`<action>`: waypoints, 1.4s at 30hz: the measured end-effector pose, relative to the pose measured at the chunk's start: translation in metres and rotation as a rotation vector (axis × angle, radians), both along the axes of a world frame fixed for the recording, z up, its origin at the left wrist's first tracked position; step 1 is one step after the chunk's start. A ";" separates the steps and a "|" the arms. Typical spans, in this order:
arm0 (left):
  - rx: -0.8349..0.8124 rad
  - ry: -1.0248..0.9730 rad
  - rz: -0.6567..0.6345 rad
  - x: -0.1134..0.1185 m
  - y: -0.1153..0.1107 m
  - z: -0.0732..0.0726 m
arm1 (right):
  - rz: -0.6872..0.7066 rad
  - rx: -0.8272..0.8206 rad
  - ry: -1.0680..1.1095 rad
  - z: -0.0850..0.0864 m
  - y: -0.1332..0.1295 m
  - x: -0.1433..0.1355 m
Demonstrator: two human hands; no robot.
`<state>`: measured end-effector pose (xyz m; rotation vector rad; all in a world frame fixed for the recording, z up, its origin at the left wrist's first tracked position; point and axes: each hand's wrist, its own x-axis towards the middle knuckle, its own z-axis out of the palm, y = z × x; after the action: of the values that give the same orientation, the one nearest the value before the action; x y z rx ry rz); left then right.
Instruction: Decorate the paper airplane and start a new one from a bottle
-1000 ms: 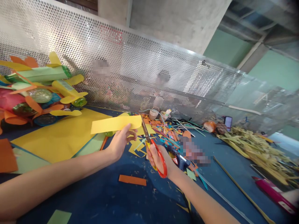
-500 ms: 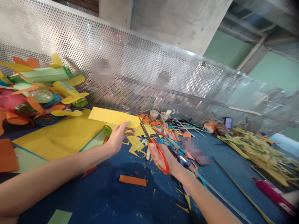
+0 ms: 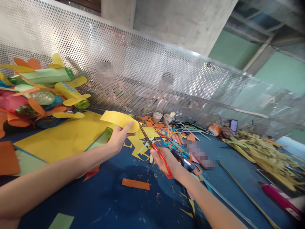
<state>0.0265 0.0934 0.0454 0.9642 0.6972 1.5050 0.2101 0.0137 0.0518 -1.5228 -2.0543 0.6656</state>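
My left hand [image 3: 121, 137] pinches a yellow paper strip [image 3: 116, 118] between thumb and fingers, above the blue table [image 3: 107, 203]. The strip's right end is rounded. Red-handled scissors [image 3: 163, 159] are in my right hand [image 3: 164, 160], their blades pointing up and left, with the tips at the strip's rounded end. Yellow paper offcuts [image 3: 139, 148] lie under the blades. Nearer to me, a small orange paper rectangle [image 3: 135, 184] rests flat on the table.
Paper-covered bottles [image 3: 40, 76] are piled at the left, beside a large yellow sheet [image 3: 59, 136]. Colourful scraps [image 3: 171, 136] and two cups [image 3: 157, 117] stand near the perforated metal panel [image 3: 143, 63]. Dry husks [image 3: 262, 156] and a magenta tool [image 3: 278, 198] lie at the right.
The yellow strip has shifted right and turned in my left hand, and its right end now looks rounder. The scissors have moved slightly left with my right hand.
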 end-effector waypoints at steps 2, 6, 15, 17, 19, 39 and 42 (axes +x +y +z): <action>0.025 0.029 -0.005 0.000 0.002 -0.001 | -0.006 -0.011 0.003 -0.001 0.000 0.000; 0.056 0.074 -0.022 -0.002 0.007 -0.004 | -0.023 -0.015 0.009 -0.003 0.002 0.002; 0.057 0.166 0.002 -0.004 0.013 -0.007 | -0.048 -0.159 0.047 -0.003 -0.001 0.001; 0.082 0.218 0.012 -0.004 0.013 -0.008 | 0.016 -0.149 0.043 -0.005 -0.002 0.002; 0.112 0.267 0.017 -0.005 0.011 -0.007 | 0.063 -0.103 0.019 -0.006 -0.002 0.004; 0.084 0.248 0.008 0.000 0.005 -0.007 | 0.013 -0.090 0.112 -0.007 0.002 0.003; 0.094 0.268 0.026 0.000 0.006 -0.008 | 0.017 -0.073 0.109 -0.011 0.005 0.005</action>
<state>0.0261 0.0996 0.0377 1.2479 0.8370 1.4558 0.2149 0.0187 0.0412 -1.4763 -1.9831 0.8201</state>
